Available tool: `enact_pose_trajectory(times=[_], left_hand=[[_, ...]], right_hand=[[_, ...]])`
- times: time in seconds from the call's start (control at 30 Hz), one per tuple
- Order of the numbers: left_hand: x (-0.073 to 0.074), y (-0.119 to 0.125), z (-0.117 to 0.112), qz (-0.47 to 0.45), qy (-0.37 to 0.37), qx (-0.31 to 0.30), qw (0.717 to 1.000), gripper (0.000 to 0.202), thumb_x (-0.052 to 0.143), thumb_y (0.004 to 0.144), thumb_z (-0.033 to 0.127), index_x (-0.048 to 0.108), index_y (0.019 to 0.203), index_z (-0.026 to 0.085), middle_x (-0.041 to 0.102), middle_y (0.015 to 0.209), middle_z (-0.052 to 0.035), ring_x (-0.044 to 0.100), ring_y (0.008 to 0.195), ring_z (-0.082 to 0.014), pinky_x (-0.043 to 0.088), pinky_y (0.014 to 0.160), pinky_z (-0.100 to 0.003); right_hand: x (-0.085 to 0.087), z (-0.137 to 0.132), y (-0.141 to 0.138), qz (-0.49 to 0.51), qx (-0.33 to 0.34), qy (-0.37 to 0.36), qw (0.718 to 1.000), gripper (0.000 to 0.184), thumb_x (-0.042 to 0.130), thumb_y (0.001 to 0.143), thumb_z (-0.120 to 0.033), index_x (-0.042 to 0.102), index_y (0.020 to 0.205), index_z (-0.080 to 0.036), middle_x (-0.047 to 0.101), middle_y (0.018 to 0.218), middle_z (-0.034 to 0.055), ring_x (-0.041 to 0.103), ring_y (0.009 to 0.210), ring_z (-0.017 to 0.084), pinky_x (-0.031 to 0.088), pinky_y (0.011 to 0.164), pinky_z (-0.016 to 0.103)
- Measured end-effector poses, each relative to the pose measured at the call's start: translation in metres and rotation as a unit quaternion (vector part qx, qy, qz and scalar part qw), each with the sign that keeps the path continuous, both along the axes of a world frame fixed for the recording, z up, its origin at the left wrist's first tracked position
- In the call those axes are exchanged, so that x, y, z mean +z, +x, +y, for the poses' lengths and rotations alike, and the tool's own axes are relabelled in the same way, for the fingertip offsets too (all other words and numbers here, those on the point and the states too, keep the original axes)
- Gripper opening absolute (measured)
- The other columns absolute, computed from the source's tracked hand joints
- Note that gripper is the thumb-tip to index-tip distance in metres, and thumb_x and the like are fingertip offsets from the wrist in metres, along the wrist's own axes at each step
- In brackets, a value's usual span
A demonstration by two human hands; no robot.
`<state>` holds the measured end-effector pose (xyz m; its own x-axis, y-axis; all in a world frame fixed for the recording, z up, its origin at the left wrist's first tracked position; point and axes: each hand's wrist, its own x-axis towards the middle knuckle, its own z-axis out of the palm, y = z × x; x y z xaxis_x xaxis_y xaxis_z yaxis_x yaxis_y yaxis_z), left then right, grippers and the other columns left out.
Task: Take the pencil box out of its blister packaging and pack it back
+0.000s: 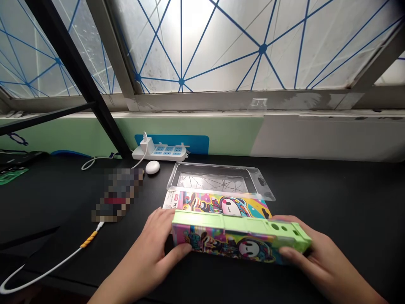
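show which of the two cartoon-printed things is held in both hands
The green-topped box, gripped between the left hand and right hand; the other, a printed card, lies on the black table behind it, partly hidden.

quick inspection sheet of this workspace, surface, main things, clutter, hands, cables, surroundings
Surface: black tabletop.
Main things: light-green printed case, held in front of a colourful printed card; clear plastic package just beyond the card.
Clutter: phone-like device, its screen blurred; white rounded object.
Hands: left hand grips the case's left end; right hand its right end.
Cables: white cable with an orange wrap runs to the device's near end; power strip at the far edge, one plug in.
Surroundings: window with blue lines; slanting black bar at left.
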<state>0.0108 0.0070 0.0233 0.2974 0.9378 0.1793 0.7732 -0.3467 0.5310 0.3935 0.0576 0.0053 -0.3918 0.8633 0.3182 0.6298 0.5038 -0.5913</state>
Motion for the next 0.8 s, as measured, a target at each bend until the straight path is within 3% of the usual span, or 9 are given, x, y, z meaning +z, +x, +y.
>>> enact_pose_trajectory(times=[0.13,0.33,0.53,0.67,0.8], left_hand=[[-0.005,0.004,0.002,0.027,-0.010,0.013,1.000,0.051,0.055,0.100,0.049,0.048,0.146,0.029,0.056,0.148,-0.0094,0.048,0.138,-0.0335,0.044,0.114,-0.055],[-0.011,0.007,0.006,0.055,0.008,0.032,0.998,0.064,0.053,0.101,0.049,0.035,0.157,0.024,0.049,0.156,-0.0125,0.043,0.143,-0.0348,0.043,0.115,-0.055],[-0.012,0.008,0.007,0.107,0.008,0.008,0.994,0.063,0.044,0.105,0.049,0.029,0.161,0.024,0.039,0.164,-0.0122,0.032,0.152,-0.0340,0.028,0.122,-0.061],[-0.011,0.008,0.006,0.122,-0.003,0.002,0.993,0.064,0.043,0.105,0.049,0.029,0.162,0.022,0.035,0.165,-0.0138,0.032,0.153,-0.0341,0.028,0.122,-0.061],[-0.011,0.008,0.006,0.117,-0.004,0.001,0.993,0.067,0.044,0.104,0.051,0.029,0.162,0.022,0.031,0.166,-0.0135,0.030,0.154,-0.0342,0.026,0.122,-0.061]], right_hand=[[-0.003,0.000,-0.007,-0.004,-0.080,-0.053,0.995,0.042,0.056,0.095,-0.053,0.058,0.129,-0.026,0.078,0.111,0.0070,0.077,0.091,0.028,0.066,0.070,0.035],[0.001,0.001,-0.014,-0.099,-0.130,-0.013,0.986,0.052,0.041,0.102,-0.055,0.054,0.141,-0.024,0.079,0.110,0.0074,0.074,0.084,0.028,0.063,0.069,0.041],[0.005,0.002,-0.020,-0.152,-0.130,0.062,0.978,0.046,0.039,0.102,-0.053,0.062,0.127,-0.022,0.075,0.115,0.0078,0.071,0.085,0.026,0.057,0.073,0.041],[0.009,0.002,-0.022,-0.176,-0.134,0.115,0.968,0.043,0.039,0.103,-0.050,0.060,0.126,-0.020,0.072,0.108,0.0090,0.070,0.089,0.026,0.052,0.077,0.040],[0.010,0.002,-0.025,-0.220,-0.129,0.212,0.943,0.040,0.043,0.103,-0.044,0.059,0.129,-0.018,0.068,0.116,0.0129,0.067,0.103,0.030,0.045,0.086,0.045]])
